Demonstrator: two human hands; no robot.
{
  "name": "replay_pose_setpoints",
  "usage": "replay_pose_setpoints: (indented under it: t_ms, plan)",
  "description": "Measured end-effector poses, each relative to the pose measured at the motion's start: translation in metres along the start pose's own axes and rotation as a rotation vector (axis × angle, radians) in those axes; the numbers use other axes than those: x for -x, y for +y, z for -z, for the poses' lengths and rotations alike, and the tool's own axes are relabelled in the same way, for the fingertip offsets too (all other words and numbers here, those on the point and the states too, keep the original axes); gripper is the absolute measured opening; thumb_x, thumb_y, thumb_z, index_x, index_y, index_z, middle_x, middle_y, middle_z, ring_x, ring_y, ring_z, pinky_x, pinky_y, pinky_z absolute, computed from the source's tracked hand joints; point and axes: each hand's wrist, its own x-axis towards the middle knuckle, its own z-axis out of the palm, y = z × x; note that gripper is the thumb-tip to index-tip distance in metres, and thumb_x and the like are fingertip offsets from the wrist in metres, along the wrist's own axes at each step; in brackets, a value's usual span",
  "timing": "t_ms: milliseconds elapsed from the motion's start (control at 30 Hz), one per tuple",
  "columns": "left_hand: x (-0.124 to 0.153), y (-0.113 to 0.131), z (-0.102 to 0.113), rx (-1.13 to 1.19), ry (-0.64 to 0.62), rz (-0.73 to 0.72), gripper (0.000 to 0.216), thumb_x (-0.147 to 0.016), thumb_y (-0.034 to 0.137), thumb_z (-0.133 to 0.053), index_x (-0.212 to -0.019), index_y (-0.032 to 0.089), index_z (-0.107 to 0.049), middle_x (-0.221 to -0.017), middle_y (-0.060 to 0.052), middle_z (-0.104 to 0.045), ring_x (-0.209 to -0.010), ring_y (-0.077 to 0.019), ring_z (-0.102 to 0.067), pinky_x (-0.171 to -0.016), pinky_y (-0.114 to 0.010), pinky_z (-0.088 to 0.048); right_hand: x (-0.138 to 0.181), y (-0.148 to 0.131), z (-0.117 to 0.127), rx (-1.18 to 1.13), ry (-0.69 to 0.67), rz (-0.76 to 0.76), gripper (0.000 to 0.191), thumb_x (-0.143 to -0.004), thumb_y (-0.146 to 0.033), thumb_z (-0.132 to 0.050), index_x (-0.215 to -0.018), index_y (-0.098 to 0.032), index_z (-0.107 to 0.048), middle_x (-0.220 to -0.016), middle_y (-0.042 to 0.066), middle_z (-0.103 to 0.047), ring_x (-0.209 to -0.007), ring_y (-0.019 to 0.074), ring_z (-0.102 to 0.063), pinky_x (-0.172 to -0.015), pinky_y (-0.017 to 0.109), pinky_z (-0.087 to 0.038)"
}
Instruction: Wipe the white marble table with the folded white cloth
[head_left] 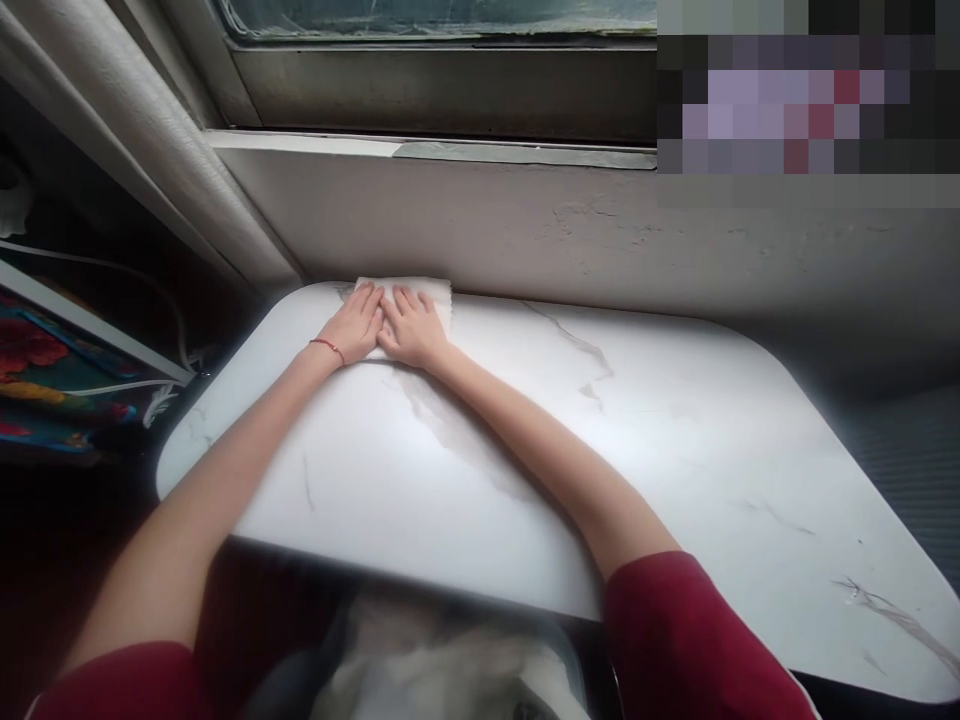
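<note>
A folded white cloth with a scalloped right edge lies on a white marble-patterned table, close to its far edge. My left hand rests flat on the cloth's left part, fingers stretched forward; a thin red string circles that wrist. Beside it, my right hand presses palm down on the middle of the cloth, its fingers a little apart. The two hands touch at the thumbs and index fingers. Part of the cloth is hidden under them.
Behind the table runs a wall below a window sill. A pale curtain hangs at the left. Floral fabric and white cords show beside the table. Below the front edge is a blurred container with pale contents.
</note>
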Motion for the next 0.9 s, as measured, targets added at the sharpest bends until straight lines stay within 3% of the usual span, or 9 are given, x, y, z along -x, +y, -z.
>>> replay_pose_setpoints:
  t_ms: [233,367,567,667,733,800,900]
  plan:
    - [0.012,0.009,0.006,0.014,-0.03,0.039,0.061,-0.102,0.031,-0.023,-0.154,0.0,-0.032,-0.164,-0.022,-0.03,-0.156,-0.0289,-0.021,-0.127,-0.05,-0.019,0.009,-0.008,0.004,-0.017,-0.003,0.003,0.059,-0.098,-0.028,-0.041,-0.151,-0.003,-0.043,-0.158,0.025,-0.04,-0.15,0.0351,-0.033,-0.122,0.054,-0.02]
    - [0.039,0.028,0.01,-0.038,-0.019,0.036,0.06,-0.101,0.029,-0.026,-0.152,0.0,-0.036,-0.162,-0.022,-0.035,-0.155,-0.0299,-0.025,-0.126,-0.049,-0.022,0.036,-0.022,0.014,0.005,-0.042,-0.005,0.059,-0.099,-0.029,-0.04,-0.153,-0.004,-0.042,-0.161,0.024,-0.036,-0.151,0.034,-0.031,-0.123,0.051,-0.019]
    - [0.141,0.1,0.019,-0.118,0.045,0.052,0.061,-0.1,0.029,-0.028,-0.149,-0.004,-0.041,-0.158,-0.028,-0.039,-0.152,-0.0366,-0.031,-0.123,-0.051,-0.03,0.133,-0.054,0.037,-0.065,-0.019,0.155,0.061,-0.1,-0.033,-0.037,-0.152,-0.001,-0.041,-0.16,0.026,-0.036,-0.15,0.0384,-0.032,-0.121,0.058,-0.024]
    - [0.196,0.142,0.024,-0.142,0.064,0.045,0.063,-0.098,0.032,-0.032,-0.153,0.0,-0.039,-0.156,-0.027,-0.042,-0.15,-0.0394,-0.033,-0.119,-0.054,-0.037,0.188,-0.068,0.054,-0.095,-0.021,0.259,0.063,-0.1,-0.034,-0.035,-0.152,0.001,-0.04,-0.16,0.026,-0.036,-0.152,0.0391,-0.029,-0.122,0.059,-0.026]
    - [0.217,0.16,0.027,-0.149,0.057,0.002,0.066,-0.097,0.033,-0.036,-0.155,0.002,-0.035,-0.155,-0.027,-0.043,-0.149,-0.0415,-0.034,-0.117,-0.058,-0.039,0.214,-0.074,0.063,-0.108,-0.021,0.293,0.065,-0.098,-0.034,-0.036,-0.152,0.001,-0.04,-0.16,0.026,-0.036,-0.152,0.0403,-0.028,-0.121,0.06,-0.029]
    - [0.222,0.17,0.032,-0.147,0.052,-0.042,0.068,-0.094,0.034,-0.04,-0.156,0.006,-0.035,-0.152,-0.025,-0.048,-0.148,-0.042,-0.037,-0.116,-0.06,-0.039,0.227,-0.076,0.07,-0.118,-0.028,0.293,0.066,-0.096,-0.034,-0.039,-0.152,-0.001,-0.04,-0.16,0.025,-0.036,-0.152,0.0398,-0.028,-0.12,0.061,-0.031]
    - [0.206,0.171,0.042,-0.118,0.046,-0.111,0.067,-0.089,0.032,-0.044,-0.152,0.009,-0.044,-0.146,-0.022,-0.056,-0.142,-0.0402,-0.047,-0.119,-0.059,-0.035,0.224,-0.071,0.078,-0.117,-0.062,0.266,0.067,-0.093,-0.034,-0.042,-0.151,-0.001,-0.041,-0.158,0.026,-0.038,-0.149,0.0417,-0.033,-0.116,0.064,-0.035]
